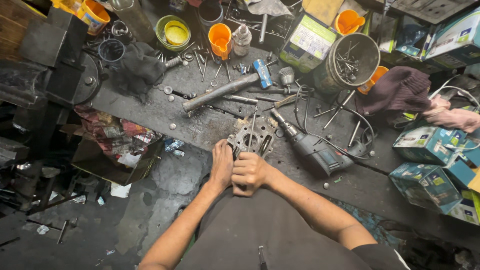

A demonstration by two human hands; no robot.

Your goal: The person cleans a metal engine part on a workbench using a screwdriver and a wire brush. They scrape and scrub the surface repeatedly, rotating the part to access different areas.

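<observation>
While I lean over the dark, greasy surface [200,125], my left hand [221,165] lies against the near left side of a grey metal block [251,137] with a round hole in its middle, fingers curled loosely onto its edge. My right hand [250,172] is closed into a fist just beside the left, at the block's near edge; it seems to grip something slim, though I cannot tell what, since the fingers hide it. A thin metal rod [253,127] stands up out of the block's top. The block sits at the front edge of the surface, straight ahead of me. Just to its right lies a power drill [312,147] with its black cord [305,100] looping behind it. Farther back rests a hammer [227,89] with a blue head, lying across scattered nails and bolts. An orange cup [220,39] stands well behind that, and a round bucket [352,62] of long bolts tilts at the back right. Teal cardboard boxes [425,165] are stacked at the right.
</observation>
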